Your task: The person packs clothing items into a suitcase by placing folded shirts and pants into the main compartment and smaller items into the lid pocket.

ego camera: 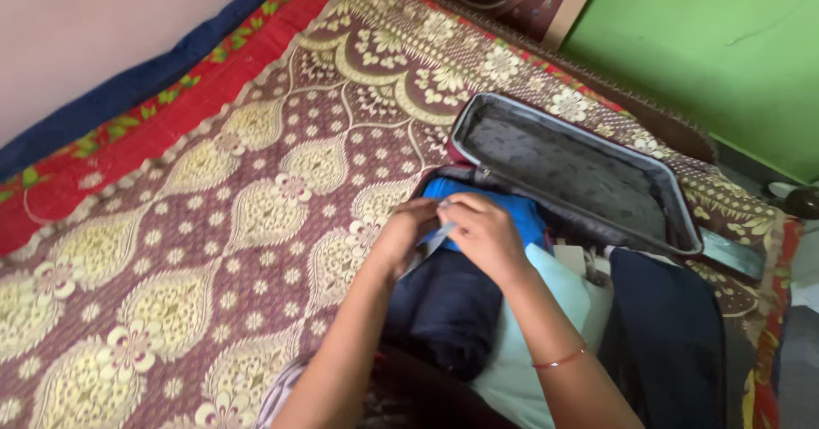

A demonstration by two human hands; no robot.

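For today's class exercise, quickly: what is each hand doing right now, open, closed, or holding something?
Left hand: closed, pinching the small pale strip over the open suitcase.
Right hand: closed on the same strip.

You see a bed (213, 224) under a maroon floral bedspread (256, 139), a pale wall (85, 28) behind, a green wall (708, 45) beyond.

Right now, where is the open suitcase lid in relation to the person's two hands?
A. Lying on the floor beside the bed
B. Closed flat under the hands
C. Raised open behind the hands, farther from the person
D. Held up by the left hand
C: the suitcase lid stands open beyond the left hand and right hand, which meet over the folded blue garment.
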